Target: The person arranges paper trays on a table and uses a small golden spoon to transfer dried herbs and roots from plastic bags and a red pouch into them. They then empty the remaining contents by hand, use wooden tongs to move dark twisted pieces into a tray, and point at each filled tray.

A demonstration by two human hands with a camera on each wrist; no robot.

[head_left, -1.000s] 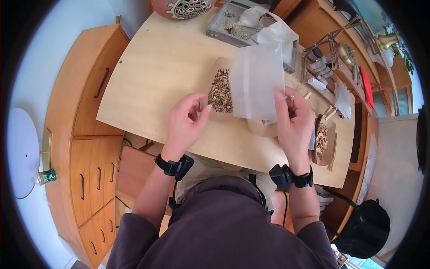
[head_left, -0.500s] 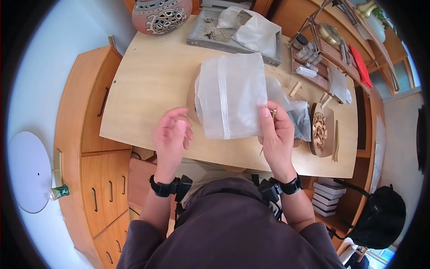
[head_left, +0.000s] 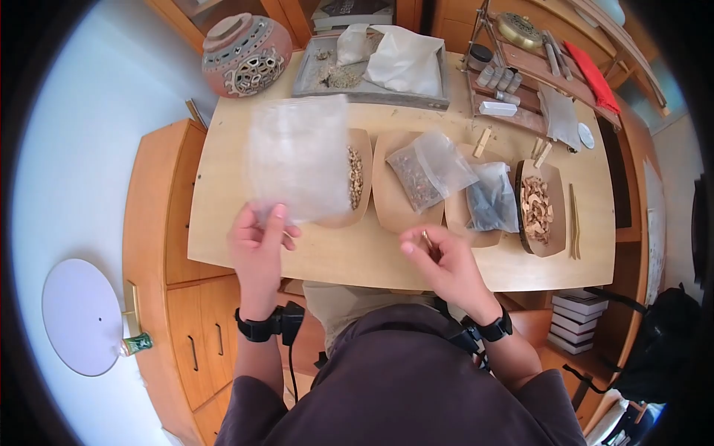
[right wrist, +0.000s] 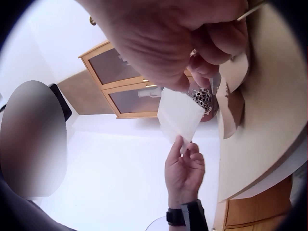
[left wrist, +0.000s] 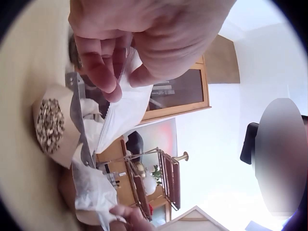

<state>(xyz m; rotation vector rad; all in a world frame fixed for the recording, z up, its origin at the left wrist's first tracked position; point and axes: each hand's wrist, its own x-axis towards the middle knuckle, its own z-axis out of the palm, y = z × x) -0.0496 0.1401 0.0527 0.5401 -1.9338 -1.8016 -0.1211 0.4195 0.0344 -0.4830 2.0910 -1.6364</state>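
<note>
Fingers of the left hand (head_left: 258,249) pinch a milky, translucent bag (head_left: 297,156) near a lower corner, the thumb laid across its face. I see it held up above the tabletop (head_left: 327,256), partly hiding a paper tray (head_left: 360,137) of chopped brown pieces (head_left: 355,178). It looks flat and empty, so I'd judge it almost weightless: a limp, slick film that bends easily and could slip from a careless touch. Its two layers may well cling together. The edges seem the best place to take hold, with a light pinch at each side; squeezing the middle would probably just crumple it. The right hand (head_left: 450,266) is well apart from it, fingers curled round a slender brass-coloured tool (right wrist: 251,10), so it looks only partly free to help. Near it, a filled bag (head_left: 424,175) lies over the next tray (head_left: 388,201).
</note>
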